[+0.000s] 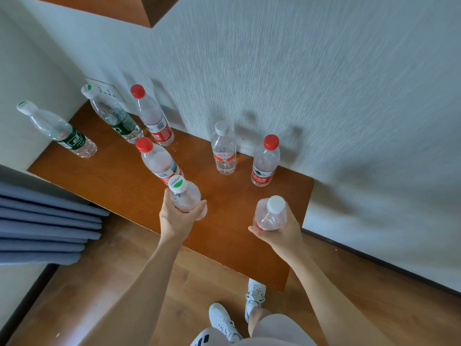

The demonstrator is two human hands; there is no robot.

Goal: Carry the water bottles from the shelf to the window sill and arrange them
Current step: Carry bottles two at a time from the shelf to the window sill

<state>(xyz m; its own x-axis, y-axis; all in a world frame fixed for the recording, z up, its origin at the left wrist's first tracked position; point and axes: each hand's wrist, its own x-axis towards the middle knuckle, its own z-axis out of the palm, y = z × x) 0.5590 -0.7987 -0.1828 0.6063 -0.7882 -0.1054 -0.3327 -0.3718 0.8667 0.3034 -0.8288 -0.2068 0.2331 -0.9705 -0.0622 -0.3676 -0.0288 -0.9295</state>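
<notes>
The green-capped bottle (185,196) is clasped in the left hand (174,217); the white-capped bottle (270,214) is clasped in the right hand (279,232). Both hang above the wooden shelf (119,181), where six bottles (223,151) stand beside the wall (299,83).

Left hand (178,216), right hand (279,231): fingers curled.

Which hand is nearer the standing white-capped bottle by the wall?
Left. The left hand sits below-left of the white-capped bottle; the right hand is lower, further off.
</notes>
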